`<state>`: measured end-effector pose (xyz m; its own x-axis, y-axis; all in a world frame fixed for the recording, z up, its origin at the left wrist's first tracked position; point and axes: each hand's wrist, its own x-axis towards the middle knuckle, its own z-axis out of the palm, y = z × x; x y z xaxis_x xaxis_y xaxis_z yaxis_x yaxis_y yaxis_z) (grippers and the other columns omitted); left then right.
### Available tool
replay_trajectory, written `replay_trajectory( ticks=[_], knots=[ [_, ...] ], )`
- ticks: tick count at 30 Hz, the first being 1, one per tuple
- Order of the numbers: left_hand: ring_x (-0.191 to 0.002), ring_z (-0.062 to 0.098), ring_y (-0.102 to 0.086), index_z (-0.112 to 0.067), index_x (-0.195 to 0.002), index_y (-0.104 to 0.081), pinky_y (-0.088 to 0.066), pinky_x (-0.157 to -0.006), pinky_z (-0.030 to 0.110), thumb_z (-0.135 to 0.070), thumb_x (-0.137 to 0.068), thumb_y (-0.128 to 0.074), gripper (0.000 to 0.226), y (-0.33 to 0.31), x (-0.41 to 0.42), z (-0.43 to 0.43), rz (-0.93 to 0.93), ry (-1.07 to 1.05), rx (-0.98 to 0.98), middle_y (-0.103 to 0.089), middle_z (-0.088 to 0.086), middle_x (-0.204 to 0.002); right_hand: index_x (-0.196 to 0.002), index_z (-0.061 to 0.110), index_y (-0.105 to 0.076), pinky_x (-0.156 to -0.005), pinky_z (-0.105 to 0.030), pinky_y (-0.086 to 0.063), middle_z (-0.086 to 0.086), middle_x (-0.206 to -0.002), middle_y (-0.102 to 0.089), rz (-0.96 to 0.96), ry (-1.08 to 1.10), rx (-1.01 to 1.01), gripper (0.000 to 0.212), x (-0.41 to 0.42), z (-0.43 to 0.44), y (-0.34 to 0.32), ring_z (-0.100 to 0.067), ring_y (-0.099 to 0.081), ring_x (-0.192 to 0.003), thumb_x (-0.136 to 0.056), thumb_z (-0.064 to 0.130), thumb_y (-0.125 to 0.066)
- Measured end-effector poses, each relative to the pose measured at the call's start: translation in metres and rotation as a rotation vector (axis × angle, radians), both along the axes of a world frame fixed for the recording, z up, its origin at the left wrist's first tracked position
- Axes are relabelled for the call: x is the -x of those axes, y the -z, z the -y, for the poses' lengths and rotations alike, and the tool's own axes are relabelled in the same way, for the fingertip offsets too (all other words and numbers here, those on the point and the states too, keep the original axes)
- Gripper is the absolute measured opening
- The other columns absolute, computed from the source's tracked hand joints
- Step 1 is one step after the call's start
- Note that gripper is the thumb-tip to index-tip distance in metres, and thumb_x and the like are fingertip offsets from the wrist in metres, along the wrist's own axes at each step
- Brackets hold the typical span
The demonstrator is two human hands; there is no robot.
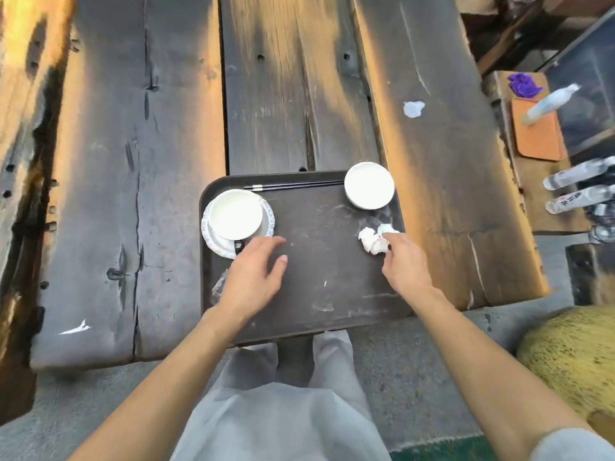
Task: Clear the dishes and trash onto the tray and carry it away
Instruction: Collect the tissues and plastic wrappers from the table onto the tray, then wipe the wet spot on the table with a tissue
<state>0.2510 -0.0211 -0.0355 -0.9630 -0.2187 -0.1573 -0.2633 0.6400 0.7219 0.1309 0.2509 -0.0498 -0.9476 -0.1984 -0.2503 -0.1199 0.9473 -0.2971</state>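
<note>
A dark tray [316,287] lies at the near edge of the wooden table. On its left stands a white bowl [235,213] stacked on a patterned plate [216,246]. A second white bowl [368,185] sits at the tray's far right corner, and black chopsticks [293,185] lie along the far rim. Crumpled white tissue [372,239] rests on the right side. My left hand [254,274] hovers over the tray beside the plate, fingers spread, above a bit of clear wrapper [218,284]. My right hand [404,261] touches the tissue's near edge, fingers curled down.
The table [133,161] is made of dark rough planks. A side bench at right holds bottles [579,186], an orange pad [537,131] and a purple cloth [524,83]. A yellow woven cushion [572,354] sits at lower right. My legs stand at the table's edge.
</note>
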Motion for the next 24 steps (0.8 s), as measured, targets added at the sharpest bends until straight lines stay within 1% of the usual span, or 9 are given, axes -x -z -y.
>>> replay_trajectory(
  ticks=[4, 7, 11, 14, 16, 18, 20, 22, 24],
  knots=[
    [-0.118, 0.028, -0.057, -0.016, -0.132, -0.057, -0.047, -0.100, 0.043, -0.028, -0.093, -0.055, 0.041, 0.030, 0.038, -0.051, 0.156, 0.130, 0.104, -0.059, 0.004, -0.129, -0.118, 0.002, -0.065, -0.083, -0.039, -0.049, -0.019, -0.106, -0.068, -0.021, -0.136, -0.028, 0.043, 0.030, -0.021, 0.011, -0.040, -0.062, -0.097, -0.077, -0.011, -0.057],
    [-0.131, 0.028, -0.048, -0.019, -0.142, -0.049, -0.044, -0.103, 0.044, -0.030, -0.095, -0.055, 0.048, 0.045, 0.061, -0.076, 0.288, 0.138, 0.192, -0.047, 0.003, -0.144, -0.118, 0.005, -0.065, -0.088, -0.040, -0.049, -0.017, -0.111, -0.065, 0.055, -0.230, -0.032, 0.041, 0.047, -0.030, 0.022, -0.037, -0.059, -0.102, -0.079, -0.006, -0.061],
    [-0.141, 0.026, -0.036, -0.024, -0.148, -0.042, -0.042, -0.108, 0.044, -0.033, -0.095, -0.055, 0.055, 0.052, 0.080, -0.086, 0.394, 0.117, 0.252, -0.037, 0.004, -0.155, -0.107, 0.007, -0.068, -0.072, -0.038, -0.050, -0.013, -0.099, -0.065, 0.095, -0.279, -0.016, 0.029, 0.064, -0.041, 0.031, -0.035, -0.059, -0.093, -0.080, -0.002, -0.062],
    [-0.134, 0.029, -0.046, -0.020, -0.145, -0.047, -0.044, -0.106, 0.045, -0.032, -0.093, -0.058, 0.053, 0.046, 0.103, -0.079, 0.359, 0.034, 0.261, -0.046, 0.005, -0.148, -0.101, 0.010, -0.069, -0.064, -0.035, -0.046, -0.010, -0.089, -0.064, 0.103, -0.335, 0.013, 0.027, 0.078, -0.049, 0.033, -0.033, -0.060, -0.086, -0.079, -0.005, -0.063],
    [-0.130, 0.030, -0.050, -0.016, -0.143, -0.050, -0.044, -0.105, 0.042, -0.030, -0.093, -0.059, 0.052, 0.038, 0.134, -0.070, 0.313, -0.009, 0.289, -0.051, 0.007, -0.142, -0.104, 0.012, -0.069, -0.069, -0.032, -0.047, -0.007, -0.092, -0.067, 0.084, -0.358, 0.071, 0.030, 0.091, -0.057, 0.028, -0.031, -0.061, -0.087, -0.079, -0.003, -0.065],
    [-0.127, 0.030, -0.052, -0.015, -0.142, -0.051, -0.044, -0.102, 0.041, -0.029, -0.094, -0.059, 0.051, 0.025, 0.176, -0.064, 0.275, -0.033, 0.317, -0.055, 0.007, -0.138, -0.110, 0.014, -0.069, -0.074, -0.027, -0.040, -0.004, -0.096, -0.067, 0.036, -0.330, 0.163, 0.032, 0.111, -0.067, 0.017, -0.027, -0.059, -0.088, -0.082, 0.000, -0.066],
    [-0.121, 0.031, -0.056, -0.016, -0.142, -0.051, -0.046, -0.096, 0.041, -0.029, -0.095, -0.058, 0.049, 0.014, 0.222, -0.060, 0.236, -0.009, 0.335, -0.058, 0.009, -0.132, -0.119, 0.018, -0.066, -0.079, -0.025, -0.035, 0.002, -0.100, -0.061, 0.015, -0.262, 0.257, 0.032, 0.137, -0.078, 0.004, -0.020, -0.053, -0.090, -0.090, 0.006, -0.060],
    [-0.119, 0.031, -0.057, -0.016, -0.142, -0.050, -0.047, -0.095, 0.041, -0.030, -0.097, -0.056, 0.048, 0.010, 0.271, -0.064, 0.205, 0.054, 0.343, -0.058, 0.010, -0.132, -0.123, 0.021, -0.063, -0.080, -0.026, -0.037, 0.007, -0.101, -0.055, -0.009, -0.197, 0.300, 0.032, 0.172, -0.091, -0.003, -0.015, -0.051, -0.091, -0.093, 0.011, -0.057],
    [-0.122, 0.031, -0.055, -0.019, -0.144, -0.047, -0.048, -0.097, 0.042, -0.033, -0.098, -0.053, 0.048, 0.011, 0.315, -0.074, 0.205, 0.131, 0.375, -0.056, 0.009, -0.136, -0.123, 0.020, -0.063, -0.080, -0.029, -0.041, 0.004, -0.102, -0.056, -0.049, -0.165, 0.285, 0.032, 0.210, -0.100, 0.001, -0.020, -0.055, -0.092, -0.093, 0.010, -0.056]
  ],
)
